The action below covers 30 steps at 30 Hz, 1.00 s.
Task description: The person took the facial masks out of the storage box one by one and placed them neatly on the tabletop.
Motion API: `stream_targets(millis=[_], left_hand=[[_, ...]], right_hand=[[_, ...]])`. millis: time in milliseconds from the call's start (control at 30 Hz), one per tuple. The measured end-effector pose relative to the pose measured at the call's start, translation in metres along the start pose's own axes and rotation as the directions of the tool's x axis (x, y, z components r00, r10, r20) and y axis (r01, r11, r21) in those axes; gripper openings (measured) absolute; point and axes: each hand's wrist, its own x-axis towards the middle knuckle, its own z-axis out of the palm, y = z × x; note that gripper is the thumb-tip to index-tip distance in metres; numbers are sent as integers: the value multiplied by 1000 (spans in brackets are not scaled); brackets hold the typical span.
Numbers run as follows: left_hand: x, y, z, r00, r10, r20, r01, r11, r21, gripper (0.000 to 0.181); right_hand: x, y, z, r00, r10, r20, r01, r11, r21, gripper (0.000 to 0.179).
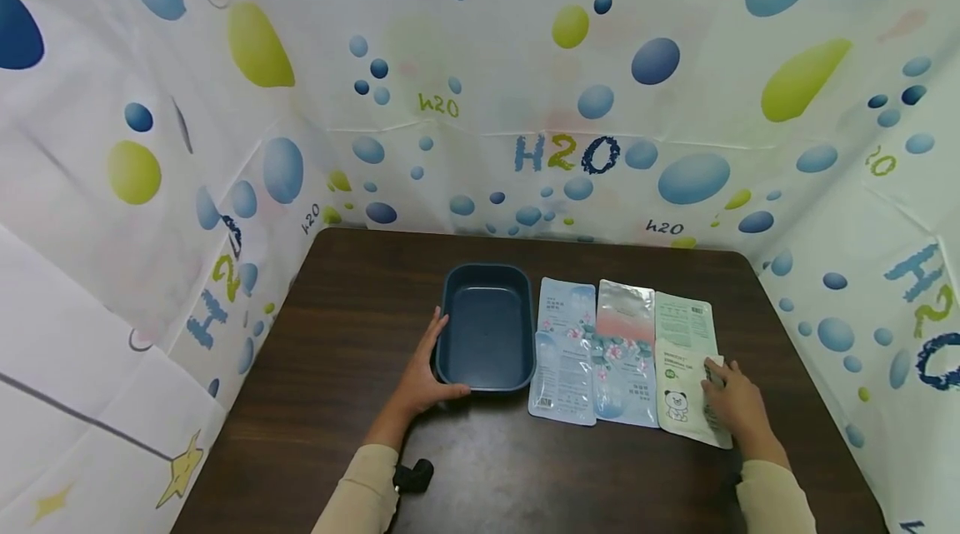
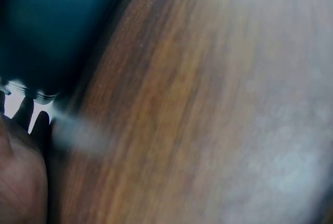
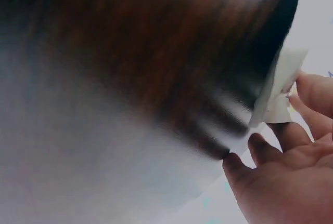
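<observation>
A dark blue rectangular tray [image 1: 491, 326] stands on the table, and my left hand [image 1: 426, 380] is spread around its near left corner. Its fingers lie along the left side while the thumb touches the near edge. In the left wrist view, the tray's dark side [image 2: 52, 26] is above that hand's fingers. My right hand [image 1: 733, 405] pinches the right edge of a pale green sheet mask packet [image 1: 678, 401] with a bear drawing. Thumb and finger meet on the packet [image 3: 278, 96] in the right wrist view; its other fingers are near the tabletop.
Blue flowered packets [image 1: 562, 351] and a pink-and-blue packet [image 1: 626, 359] lie between the tray and the bear packet. Another green packet [image 1: 686, 319] lies partly under the bear packet. A patterned curtain [image 1: 480, 101] borders the dark wooden table [image 1: 360, 292].
</observation>
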Motion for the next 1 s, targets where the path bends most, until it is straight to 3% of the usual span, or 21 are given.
stream_targets(millis=[200, 267, 433, 533, 600, 700, 800, 1000], left_hand=[[-1, 5, -4, 1000, -9, 5, 9, 1000, 2, 128], [-1, -5, -3, 1000, -7, 1, 7, 1000, 12, 129], [-4, -7, -5, 1000, 12, 4, -12, 1000, 2, 131], [-5, -8, -7, 1000, 29, 6, -29, 1000, -9, 132], [-6, -8, -8, 1000, 29, -3, -29, 999, -36, 124], [-6, -6, -11, 999, 15, -50, -19, 996, -85, 99], [-3, -1, -14, 992, -6, -130, -7, 995, -95, 79], [14, 27, -24, 968, 27, -249, -9, 997, 73, 64]], right_hand=[[0, 0, 3, 998, -49, 29, 49, 999, -16, 57], [1, -1, 4, 997, -59, 44, 60, 998, -28, 57], [1, 0, 7, 995, -82, 55, 85, 996, -42, 57], [-3, 0, 8, 996, -83, 28, 83, 997, 5, 58], [-6, -4, 8, 998, -70, -5, 71, 996, 59, 59], [-11, -14, 7, 995, -59, -79, 70, 987, 143, 61], [-13, -28, 2, 984, -94, -153, 122, 976, 182, 61], [-13, -67, -17, 934, -219, -281, 269, 951, 153, 56]])
